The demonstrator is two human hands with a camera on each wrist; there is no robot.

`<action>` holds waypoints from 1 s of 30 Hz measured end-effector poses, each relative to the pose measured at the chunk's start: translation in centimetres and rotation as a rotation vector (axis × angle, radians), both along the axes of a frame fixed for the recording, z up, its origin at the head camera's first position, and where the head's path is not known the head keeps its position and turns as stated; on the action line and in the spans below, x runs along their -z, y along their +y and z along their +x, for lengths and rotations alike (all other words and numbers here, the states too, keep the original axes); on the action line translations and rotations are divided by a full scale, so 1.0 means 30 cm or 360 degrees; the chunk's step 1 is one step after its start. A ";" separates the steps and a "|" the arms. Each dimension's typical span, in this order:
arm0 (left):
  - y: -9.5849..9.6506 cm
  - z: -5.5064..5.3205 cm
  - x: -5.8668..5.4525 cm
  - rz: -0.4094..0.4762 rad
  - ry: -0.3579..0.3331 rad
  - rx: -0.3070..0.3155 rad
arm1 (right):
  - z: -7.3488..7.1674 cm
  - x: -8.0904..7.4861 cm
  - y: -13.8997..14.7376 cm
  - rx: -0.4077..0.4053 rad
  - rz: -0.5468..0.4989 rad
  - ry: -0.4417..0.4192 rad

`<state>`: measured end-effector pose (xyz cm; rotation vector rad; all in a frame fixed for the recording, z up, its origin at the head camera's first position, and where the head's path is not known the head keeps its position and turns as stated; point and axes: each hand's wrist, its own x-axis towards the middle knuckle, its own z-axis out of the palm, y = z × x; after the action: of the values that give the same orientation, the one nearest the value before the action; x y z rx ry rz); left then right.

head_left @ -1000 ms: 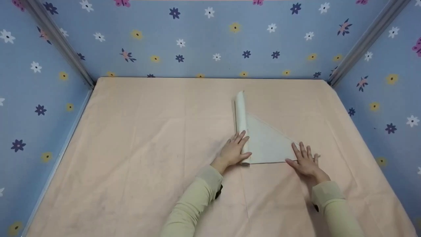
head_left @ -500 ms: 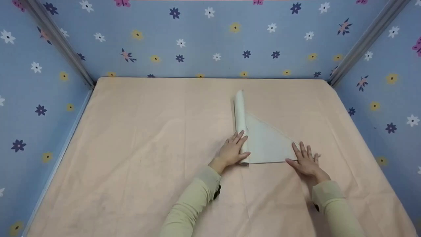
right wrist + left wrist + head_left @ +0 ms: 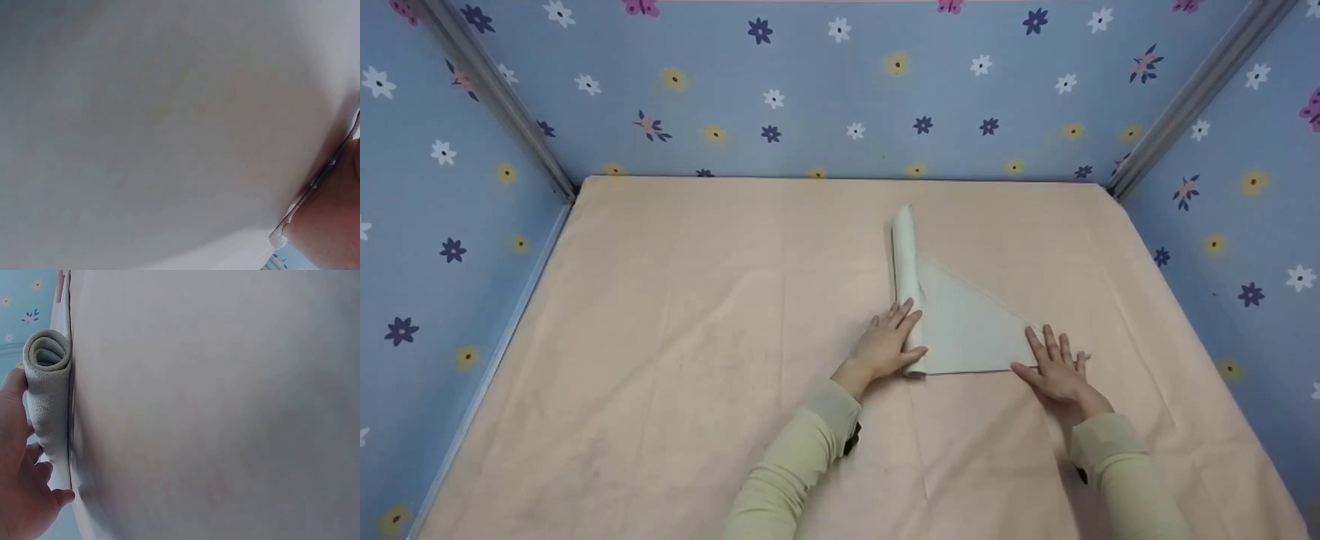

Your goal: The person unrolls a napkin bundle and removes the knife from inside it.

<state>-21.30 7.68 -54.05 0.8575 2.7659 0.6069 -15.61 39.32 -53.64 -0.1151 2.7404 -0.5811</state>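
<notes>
Here, part-rolled sheet [image 3: 971, 326], seemingly cloth, lying beneath both hands [image 3: 885, 346] [image 3: 1060, 373]

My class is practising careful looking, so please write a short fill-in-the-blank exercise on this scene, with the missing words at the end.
The cloth has two parts, flat and rolled; the left hand rests on the ____ one.
The right hand touches the ____ one.
The main colour of the wall is ____.
Missing words: rolled; flat; blue.
</notes>
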 end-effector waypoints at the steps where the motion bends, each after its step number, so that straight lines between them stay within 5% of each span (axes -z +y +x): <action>1: 0.000 0.001 0.000 0.0001 -0.0001 -0.0001 | 0.001 0.000 0.000 0.0000 0.0007 0.0004; 11: -0.019 -0.001 0.005 -0.0046 0.0060 -0.0007 | 0.002 -0.008 0.000 -0.0007 0.0019 0.0026; 30: -0.057 0.005 0.007 -0.0003 0.0000 -0.0044 | 0.002 -0.006 -0.002 0.0002 0.0011 0.0028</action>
<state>-21.14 5.95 -54.26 0.8204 2.7825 0.6086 -15.54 39.26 -53.47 -0.1177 2.7594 -0.5740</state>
